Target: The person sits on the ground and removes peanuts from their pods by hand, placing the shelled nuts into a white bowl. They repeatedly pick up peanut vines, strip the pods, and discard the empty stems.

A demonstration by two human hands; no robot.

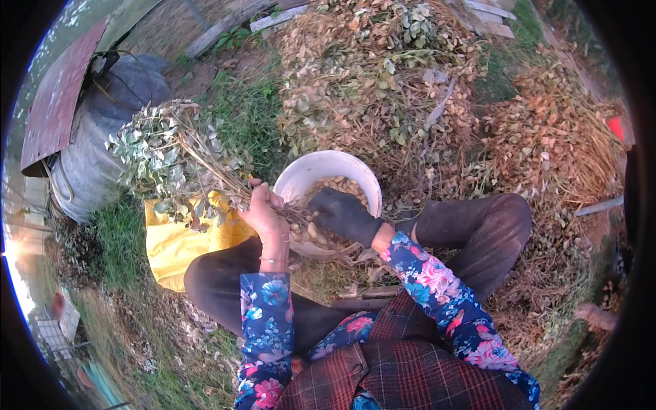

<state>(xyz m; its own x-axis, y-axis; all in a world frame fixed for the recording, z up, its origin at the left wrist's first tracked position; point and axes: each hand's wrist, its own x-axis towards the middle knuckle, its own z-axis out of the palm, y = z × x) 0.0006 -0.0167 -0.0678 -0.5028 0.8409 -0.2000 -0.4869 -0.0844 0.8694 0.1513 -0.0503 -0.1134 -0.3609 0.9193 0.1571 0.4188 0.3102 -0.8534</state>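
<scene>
My bare left hand (pixel 266 210) is closed around the stems of a bundle of dried peanut plants (pixel 169 154), whose leafy tops spread to the upper left. Its root end, with peanut pods (pixel 313 233) on it, lies over a white plastic bucket (pixel 371 179). In a dark glove, my right hand (pixel 344 215) is at the root end above the bucket, fingers curled; what lies within them is hidden. Loose unshelled peanuts (pixel 341 184) cover the bucket's bottom where it shows.
A large heap of dried peanut plants (pixel 379 87) lies ahead, another pile (pixel 553 143) to the right. A yellow sack (pixel 169 246) is by my left knee. Farther left stands a large grey sack (pixel 97 148) beside a reddish sheet (pixel 64 97). A person's hand (pixel 597 315) shows at far right.
</scene>
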